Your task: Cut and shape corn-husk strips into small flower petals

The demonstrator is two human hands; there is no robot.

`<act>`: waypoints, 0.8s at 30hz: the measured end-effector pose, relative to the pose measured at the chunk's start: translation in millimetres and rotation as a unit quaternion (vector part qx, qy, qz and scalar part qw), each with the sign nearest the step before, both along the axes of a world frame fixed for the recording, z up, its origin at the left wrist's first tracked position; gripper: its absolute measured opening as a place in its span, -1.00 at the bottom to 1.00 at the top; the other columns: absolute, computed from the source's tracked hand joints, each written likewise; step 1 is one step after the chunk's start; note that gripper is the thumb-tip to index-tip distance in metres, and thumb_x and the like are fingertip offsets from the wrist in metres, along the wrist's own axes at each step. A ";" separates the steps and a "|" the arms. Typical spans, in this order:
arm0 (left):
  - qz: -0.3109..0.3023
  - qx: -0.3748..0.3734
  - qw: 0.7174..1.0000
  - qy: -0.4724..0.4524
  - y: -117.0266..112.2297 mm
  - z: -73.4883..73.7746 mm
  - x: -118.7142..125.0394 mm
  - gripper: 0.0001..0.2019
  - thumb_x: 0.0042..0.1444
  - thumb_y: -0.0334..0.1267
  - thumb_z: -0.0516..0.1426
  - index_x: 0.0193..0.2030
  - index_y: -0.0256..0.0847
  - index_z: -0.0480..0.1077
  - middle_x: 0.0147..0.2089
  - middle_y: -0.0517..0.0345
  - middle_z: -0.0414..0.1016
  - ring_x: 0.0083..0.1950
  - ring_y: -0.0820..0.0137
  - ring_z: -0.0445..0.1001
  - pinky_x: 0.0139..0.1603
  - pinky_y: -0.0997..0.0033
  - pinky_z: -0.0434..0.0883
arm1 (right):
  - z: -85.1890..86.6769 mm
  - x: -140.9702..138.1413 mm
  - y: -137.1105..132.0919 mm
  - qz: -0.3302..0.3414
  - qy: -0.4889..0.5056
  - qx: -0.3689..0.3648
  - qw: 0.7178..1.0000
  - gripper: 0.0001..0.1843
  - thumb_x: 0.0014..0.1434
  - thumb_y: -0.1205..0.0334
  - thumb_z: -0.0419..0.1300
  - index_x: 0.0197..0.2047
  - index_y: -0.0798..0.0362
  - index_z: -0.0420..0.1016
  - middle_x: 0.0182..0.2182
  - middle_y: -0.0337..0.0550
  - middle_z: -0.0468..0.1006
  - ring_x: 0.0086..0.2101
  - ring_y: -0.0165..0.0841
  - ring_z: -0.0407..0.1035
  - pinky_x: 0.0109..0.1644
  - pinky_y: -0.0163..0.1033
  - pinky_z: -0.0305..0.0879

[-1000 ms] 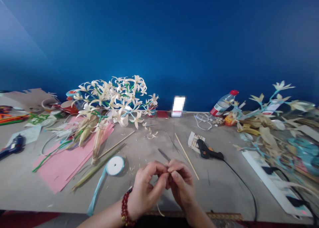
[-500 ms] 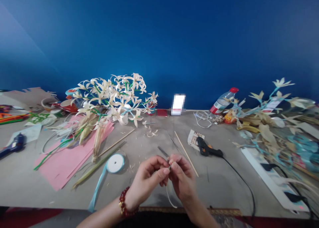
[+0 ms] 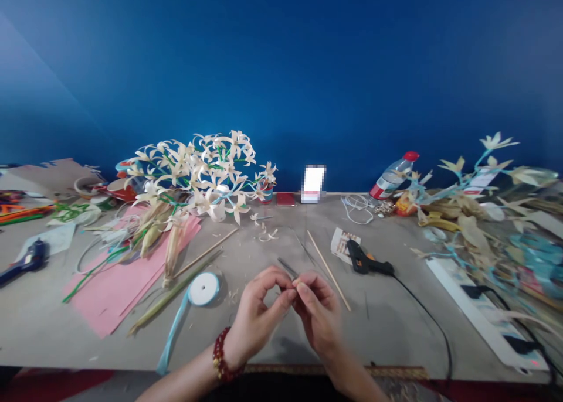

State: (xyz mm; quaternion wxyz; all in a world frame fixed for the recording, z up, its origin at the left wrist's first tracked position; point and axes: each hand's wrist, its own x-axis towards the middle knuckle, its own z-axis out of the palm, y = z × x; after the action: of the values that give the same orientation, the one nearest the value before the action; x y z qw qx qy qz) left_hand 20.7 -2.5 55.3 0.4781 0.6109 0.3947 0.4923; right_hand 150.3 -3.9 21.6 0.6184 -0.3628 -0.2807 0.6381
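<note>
My left hand [image 3: 266, 302], with a dark red bead bracelet [image 3: 222, 355] at its wrist, is closed with thumb and forefinger pinched. My right hand [image 3: 317, 311] is closed too, its fingertips meeting those of my left hand. What they pinch is too small and too covered to make out. A slim grey pointed metal tool [image 3: 287, 266] shows just beyond the fingertips; whether it is held or lies on the table cannot be told. Left of my left hand is a white spool [image 3: 203, 288] of light blue ribbon [image 3: 173, 334]. Right of my right hand lies a thin wooden stick [image 3: 328, 267].
A black glue gun [image 3: 367, 261] with its cord lies to the right, before a white power strip [image 3: 477, 317]. Pink paper sheets [image 3: 105, 305] and a bunch of pale handmade flowers [image 3: 211, 173] are on the left. A red-capped bottle [image 3: 393, 176] leans at the back.
The thin pale strand that hung below my fingers is no longer visible. My hands have shifted slightly, with the fingertips still pinched together.
</note>
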 end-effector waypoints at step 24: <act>-0.038 -0.149 0.975 -0.162 3.3 -1.8 1.5 -0.75 0.06 -0.16 0.30 -0.45 -0.29 0.42 -0.45 0.17 0.42 -0.38 0.45 0.40 -0.29 0.45 0.38 | -3.0 15.9 5.2 0.079 -0.083 0.056 0.992 -0.76 0.07 0.06 0.37 -0.39 0.06 0.53 -0.71 -0.39 0.31 -0.71 -0.56 0.07 -0.63 -0.43 0.01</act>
State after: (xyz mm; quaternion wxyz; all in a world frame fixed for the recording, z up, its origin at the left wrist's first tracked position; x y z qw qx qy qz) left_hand 22.2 0.8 53.5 0.6397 0.4599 0.3574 0.5016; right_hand 166.2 1.3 18.5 0.5599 -0.3557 -0.3938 0.6363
